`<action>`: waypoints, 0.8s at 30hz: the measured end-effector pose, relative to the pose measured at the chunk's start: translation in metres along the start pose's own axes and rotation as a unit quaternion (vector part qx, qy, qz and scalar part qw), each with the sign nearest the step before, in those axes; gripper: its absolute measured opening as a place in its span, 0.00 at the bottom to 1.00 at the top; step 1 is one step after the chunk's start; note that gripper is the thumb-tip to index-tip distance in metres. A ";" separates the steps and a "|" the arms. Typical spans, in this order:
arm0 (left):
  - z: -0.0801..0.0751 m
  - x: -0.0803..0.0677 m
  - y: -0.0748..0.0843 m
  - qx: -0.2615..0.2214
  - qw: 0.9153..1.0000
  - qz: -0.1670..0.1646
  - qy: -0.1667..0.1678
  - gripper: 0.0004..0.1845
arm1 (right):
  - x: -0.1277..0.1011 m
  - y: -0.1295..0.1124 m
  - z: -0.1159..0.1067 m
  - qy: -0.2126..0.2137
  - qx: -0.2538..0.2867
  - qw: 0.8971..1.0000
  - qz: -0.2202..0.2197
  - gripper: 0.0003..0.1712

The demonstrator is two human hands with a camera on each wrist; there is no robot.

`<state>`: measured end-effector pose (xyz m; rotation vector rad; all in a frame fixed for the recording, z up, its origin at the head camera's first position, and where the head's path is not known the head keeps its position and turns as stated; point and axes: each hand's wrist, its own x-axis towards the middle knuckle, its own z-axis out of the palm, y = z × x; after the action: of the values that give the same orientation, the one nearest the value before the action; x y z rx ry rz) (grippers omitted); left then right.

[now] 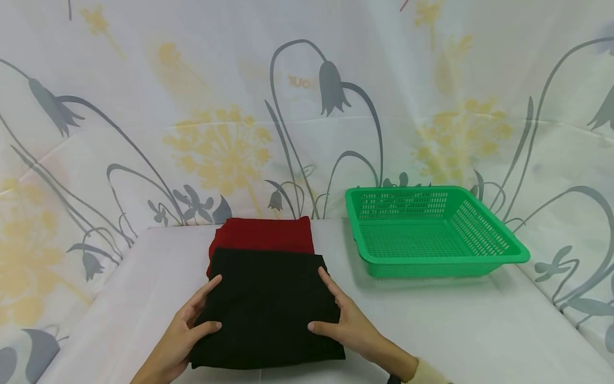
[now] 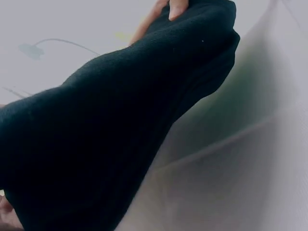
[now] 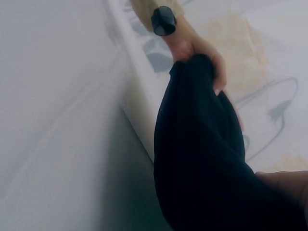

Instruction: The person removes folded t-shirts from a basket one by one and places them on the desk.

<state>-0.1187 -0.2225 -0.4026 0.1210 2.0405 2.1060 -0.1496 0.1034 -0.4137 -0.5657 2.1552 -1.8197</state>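
Both hands hold a folded black cloth, one at each side. My left hand grips its left edge, thumb on top, with some fingers hidden beneath or behind it. At the opposite edge my right hand grips it the same way. Seen from the wrists, the black cloth sags between the hands and appears raised off the white surface. Behind it lies a folded red cloth, its nearer part covered from view by the black one.
A green plastic basket with slotted sides stands at the back right, nothing visible inside. The white table runs back to a hanging curtain printed with grey and yellow flowers.
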 end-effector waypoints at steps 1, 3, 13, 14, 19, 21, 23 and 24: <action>-0.001 -0.001 -0.002 0.005 1.000 -0.003 0.005 0.41 | 0.000 0.001 0.002 -0.003 0.001 1.000 0.003 0.57; -0.004 -0.002 -0.005 0.012 1.000 -0.009 0.013 0.41 | 0.001 0.003 0.005 -0.009 0.002 1.000 0.008 0.57; -0.022 -0.004 -0.018 -0.008 1.000 -0.016 -0.022 0.43 | 0.001 0.015 0.017 -0.029 0.037 0.998 0.032 0.57; -0.024 -0.005 -0.019 -0.010 0.999 -0.018 -0.025 0.42 | 0.002 0.016 0.018 -0.029 0.042 0.998 0.036 0.58; -0.029 -0.005 -0.021 -0.025 0.998 -0.049 -0.031 0.43 | 0.003 0.020 0.021 -0.027 0.063 0.996 0.060 0.58; -0.031 -0.004 -0.022 -0.027 0.997 -0.063 -0.029 0.43 | 0.003 0.021 0.021 -0.025 0.071 0.995 0.068 0.58; -0.033 -0.003 -0.023 -0.027 0.997 -0.074 -0.028 0.43 | 0.004 0.022 0.022 -0.022 0.075 0.994 0.075 0.58; -0.035 -0.002 -0.023 -0.027 0.996 -0.078 -0.028 0.43 | 0.005 0.022 0.022 -0.021 0.076 0.994 0.078 0.58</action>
<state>-0.1218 -0.2564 -0.4271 0.0110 1.8952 2.0363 -0.1468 0.0848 -0.4387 -0.3854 1.9530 -1.8489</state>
